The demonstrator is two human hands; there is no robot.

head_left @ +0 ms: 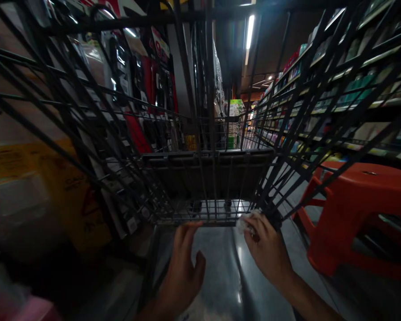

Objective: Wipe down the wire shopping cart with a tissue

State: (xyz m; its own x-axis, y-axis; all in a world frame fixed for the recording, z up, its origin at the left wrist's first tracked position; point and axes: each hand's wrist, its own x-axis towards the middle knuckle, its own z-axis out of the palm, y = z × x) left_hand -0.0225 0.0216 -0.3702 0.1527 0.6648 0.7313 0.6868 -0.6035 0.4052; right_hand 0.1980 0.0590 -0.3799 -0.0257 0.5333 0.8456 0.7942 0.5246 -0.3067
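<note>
While the right hand (265, 247) pinches a small pale wad, seemingly a cloth or tissue (245, 223), against the lower right corner of the black wire shopping cart (207, 178), the left hand (183, 272) hovers loosely spread just below the cart's near bottom edge, fingertips close to the wire but, as far as the view shows, not gripping it. The wad sits right at that corner, touching both the fingers and the wire frame. By the look of it the work is a wiping of the cart's frame, and it appears to be in progress at this corner; how much of the wire is already cleaned cannot be judged, since the dim light shows no difference between wiped and unwiped bars, and the long upper sides of the basket lie well apart from the wad. The cart fills most of the view, its basket without goods as far as can be seen. Under the hands runs a dark, glossy floor (227, 276) that reflects the ceiling strip light (250, 31). An orange plastic stool (357, 209) stands just beside the cart's right side. Stocked shelves (321, 98) line the aisle on the right; hanging packaged goods (133, 80) and a yellow carton (53, 187) stand on the left.
</note>
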